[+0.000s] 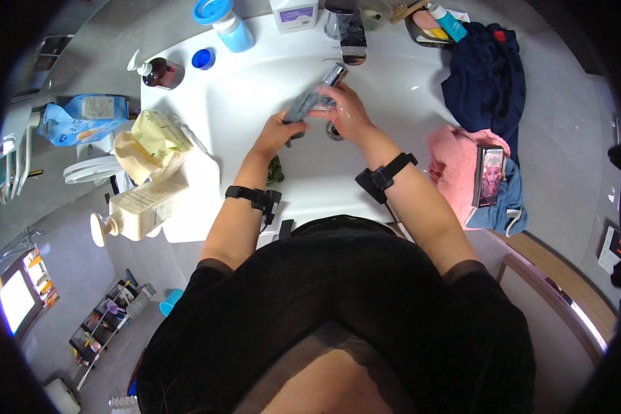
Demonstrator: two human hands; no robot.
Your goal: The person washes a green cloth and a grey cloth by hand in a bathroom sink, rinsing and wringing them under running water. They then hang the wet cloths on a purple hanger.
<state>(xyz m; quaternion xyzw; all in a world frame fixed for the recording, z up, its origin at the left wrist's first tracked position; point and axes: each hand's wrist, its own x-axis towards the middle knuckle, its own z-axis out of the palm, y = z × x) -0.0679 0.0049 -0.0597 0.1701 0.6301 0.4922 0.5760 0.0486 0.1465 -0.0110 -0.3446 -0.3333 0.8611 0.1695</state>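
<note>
A wet grey cloth (305, 106) is stretched between my two hands above the white sink basin (393, 98). Its lower end is gripped by my left hand (279, 133), thumb on top. My right hand (344, 108) is wet and closes round the upper part, just below a chrome spout end (335, 75). Behind that stands the chrome faucet (353, 39). The drain (334, 131) lies beneath my right hand, partly hidden by it. A dark green cloth (275, 171) rests in the basin beside my left forearm, which covers part of it.
On the right rim lie a navy garment (484, 77), a pink towel (450, 171), blue denim cloth (512, 202) and a phone (489, 176). Leftward stand a brown pump bottle (163, 73), a blue cap (203, 59), a blue-topped bottle (233, 31), a cream pump bottle (145, 209) and a tissue pack (152, 142).
</note>
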